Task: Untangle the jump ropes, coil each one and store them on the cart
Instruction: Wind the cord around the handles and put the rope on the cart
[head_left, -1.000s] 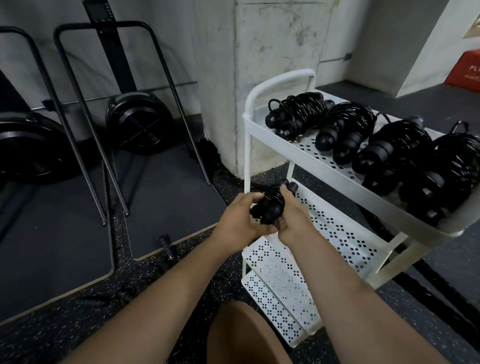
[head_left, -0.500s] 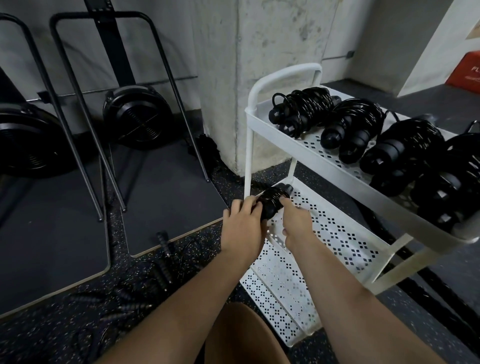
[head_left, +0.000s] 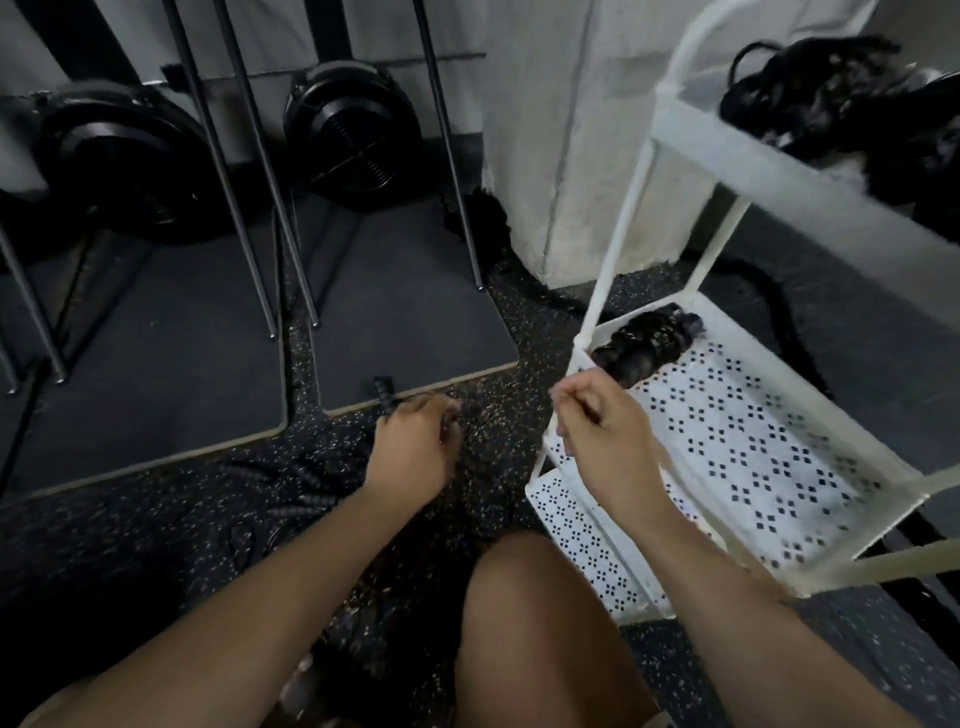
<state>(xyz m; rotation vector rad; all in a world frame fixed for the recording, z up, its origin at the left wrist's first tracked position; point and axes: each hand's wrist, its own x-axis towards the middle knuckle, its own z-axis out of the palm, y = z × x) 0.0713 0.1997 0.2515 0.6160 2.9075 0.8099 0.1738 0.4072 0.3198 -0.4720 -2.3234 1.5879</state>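
left hand (head_left: 415, 449): fingers curled over the floor beside a rope handle (head_left: 383, 399), grip lost in blur | right hand (head_left: 605, 434): fingers loosely curled, empty, near the cart (head_left: 753, 156) | coiled jump rope (head_left: 644, 347): middle shelf, far-left corner | other coils (head_left: 800, 88): top shelf | loose ropes (head_left: 306, 483): floor

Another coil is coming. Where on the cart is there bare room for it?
Middle shelf: bare everywhere but its far-left corner, where one coiled rope lies. Bottom shelf: the visible part is bare. Top shelf: crowded with coils.
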